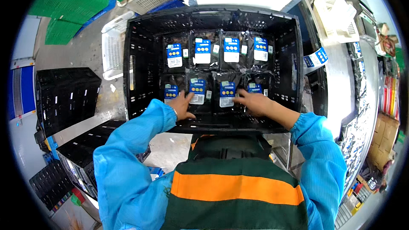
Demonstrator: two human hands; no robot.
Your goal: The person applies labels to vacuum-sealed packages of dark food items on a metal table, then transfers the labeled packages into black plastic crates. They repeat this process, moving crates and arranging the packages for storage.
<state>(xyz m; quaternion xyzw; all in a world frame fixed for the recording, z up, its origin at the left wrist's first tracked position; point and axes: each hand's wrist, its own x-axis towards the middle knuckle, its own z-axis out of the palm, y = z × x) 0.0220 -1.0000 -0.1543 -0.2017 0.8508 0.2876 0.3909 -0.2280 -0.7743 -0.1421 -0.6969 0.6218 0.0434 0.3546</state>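
Note:
A deep black plastic crate [213,127] stands in front of me. Inside lie two rows of clear-wrapped black packages, each with a blue-and-white label. My left hand [181,106] rests over the near-left package [171,91] and the one beside it [197,93], fingers spread and holding nothing that I can see. Between the third near package [227,94] and the near-right package [254,88] is my right hand [254,102]. Its slightly blurred fingertips touch the third package's label edge; whether they grip it is unclear. The far row, including one package [202,51], lies beyond both hands.
A white plastic basket [112,46] stands left of the crate, with stacked black crates [68,97] farther left. At right, a metal table [367,80] carries many similar packages, a cream basket [342,32] and a strip of labels [315,60]. Green crates [70,0] are stacked at upper left.

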